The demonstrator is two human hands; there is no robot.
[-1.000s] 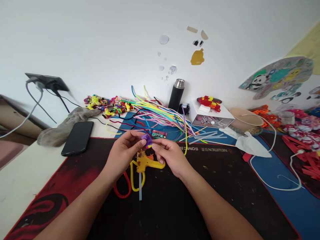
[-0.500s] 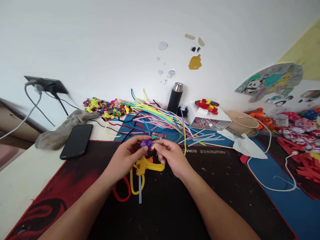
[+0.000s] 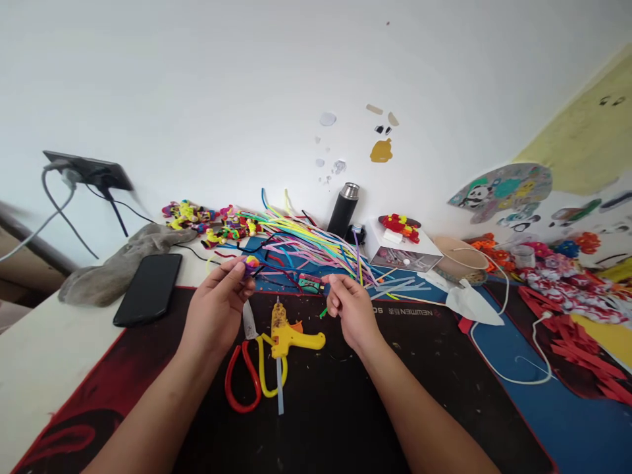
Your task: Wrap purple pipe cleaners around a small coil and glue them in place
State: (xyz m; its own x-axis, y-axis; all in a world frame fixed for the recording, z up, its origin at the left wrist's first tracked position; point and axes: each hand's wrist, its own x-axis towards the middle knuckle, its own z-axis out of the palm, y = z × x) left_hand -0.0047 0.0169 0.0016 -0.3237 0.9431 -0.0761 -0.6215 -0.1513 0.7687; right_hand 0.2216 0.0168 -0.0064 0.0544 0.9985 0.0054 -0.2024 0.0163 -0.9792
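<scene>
Left of the yellow hot-glue gun [image 3: 284, 336], a left hand's [image 3: 213, 313] thumb and fingers pinch a purple-and-yellow craft piece [image 3: 251, 263], likely light, soft, best gripped by its edge; right of the gun, a right hand [image 3: 356, 313] curls, its hold unclear.

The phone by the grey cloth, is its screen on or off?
It looks off: the phone shows only plain black, with no light or picture.
</scene>
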